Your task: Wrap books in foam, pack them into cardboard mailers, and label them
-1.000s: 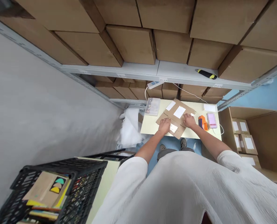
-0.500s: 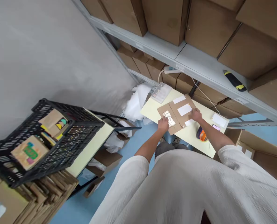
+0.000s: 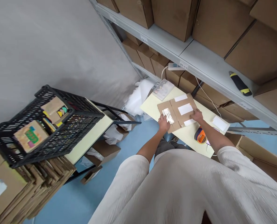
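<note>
A flattened cardboard box [image 3: 176, 117] with a crease across it lies over the pale yellow table [image 3: 149, 107]. White labels are stuck on its right part, and a printed label [image 3: 168, 116] is on its left part. My left hand [image 3: 164, 123] grips the left near edge beside the printed label, its fingers over the cardboard. At the right edge, my right hand [image 3: 196, 115] is closed on the board; its thumb and fingertips are partly hidden. Just nearer than the right hand sits an orange and dark tape dispenser or roll [image 3: 200, 136].
A clear plastic case [image 3: 163, 89] and white paper [image 3: 219, 123] lie on the table. A utility knife [image 3: 240, 84] rests on the grey shelf among brown boxes. To the left stand a black crate [image 3: 82, 124] of books and stacked flat cardboard [image 3: 47, 183]. An open carton [image 3: 262, 152] is at right.
The view has shifted slightly, so the shelf and crate appear displaced. Both hands keep hold of the flattened box, which stays in nearly the same place on the table.
</note>
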`<state>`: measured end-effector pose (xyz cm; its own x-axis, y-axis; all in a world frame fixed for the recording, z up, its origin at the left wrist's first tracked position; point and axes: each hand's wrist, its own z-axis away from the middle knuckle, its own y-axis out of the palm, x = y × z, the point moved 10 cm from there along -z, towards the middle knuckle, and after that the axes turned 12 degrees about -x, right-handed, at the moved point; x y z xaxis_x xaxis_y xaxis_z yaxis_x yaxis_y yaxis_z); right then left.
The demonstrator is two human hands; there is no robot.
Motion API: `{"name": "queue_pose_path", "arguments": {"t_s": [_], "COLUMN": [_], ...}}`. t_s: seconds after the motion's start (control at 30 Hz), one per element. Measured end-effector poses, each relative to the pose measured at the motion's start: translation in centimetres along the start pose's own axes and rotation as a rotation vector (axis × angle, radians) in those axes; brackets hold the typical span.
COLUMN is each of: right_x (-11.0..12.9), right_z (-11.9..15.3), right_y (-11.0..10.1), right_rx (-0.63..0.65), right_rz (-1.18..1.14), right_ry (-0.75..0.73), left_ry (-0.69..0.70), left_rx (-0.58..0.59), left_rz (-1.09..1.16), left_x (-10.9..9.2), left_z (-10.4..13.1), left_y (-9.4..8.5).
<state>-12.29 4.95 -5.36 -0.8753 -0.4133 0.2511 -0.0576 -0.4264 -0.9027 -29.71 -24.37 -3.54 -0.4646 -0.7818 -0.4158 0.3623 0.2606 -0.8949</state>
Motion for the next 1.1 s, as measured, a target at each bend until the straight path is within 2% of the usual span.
{"name": "queue_pose_path", "arguments": {"t_s": [0.17, 0.33, 0.53, 0.67, 0.77, 0.9, 1.1], "right_x": [-0.1, -0.2, 0.0, 0.8, 1.3, 1.4, 1.7], "right_z": [0.2, 0.1, 0.5, 2.3, 4.0, 5.8, 7.5], "right_y": [-0.1, 0.0, 0.0, 0.9, 1.8, 3.3, 5.0], "right_rx": [-0.024, -0.02, 0.002, 0.0, -0.035, -0.033, 0.019], "right_rz": [-0.042, -0.104, -0.1, -0.119, -0.124, -0.191, -0.336], "right_ry": [0.008, 0.083, 0.14, 0.176, 0.259, 0.426, 0.61], "left_ry": [0.091, 0.131, 0.166, 0.197, 0.237, 0.287, 0.366], "left_rx": [-0.084, -0.116, -0.125, -0.099, -0.061, -0.016, 0.072], "left_rz": [0.033, 0.053, 0.002, -0.023, -0.057, -0.097, -0.062], "left_x": [-1.2, -1.5, -0.9, -0.4, -0.3, -0.2, 0.1], "left_z": [2.2, 0.8, -3.2, -6.8, -9.6, -13.0, -17.8], "left_y": [-2.0, -3.4, -5.5, -7.2, -7.9, -8.2, -7.1]}}
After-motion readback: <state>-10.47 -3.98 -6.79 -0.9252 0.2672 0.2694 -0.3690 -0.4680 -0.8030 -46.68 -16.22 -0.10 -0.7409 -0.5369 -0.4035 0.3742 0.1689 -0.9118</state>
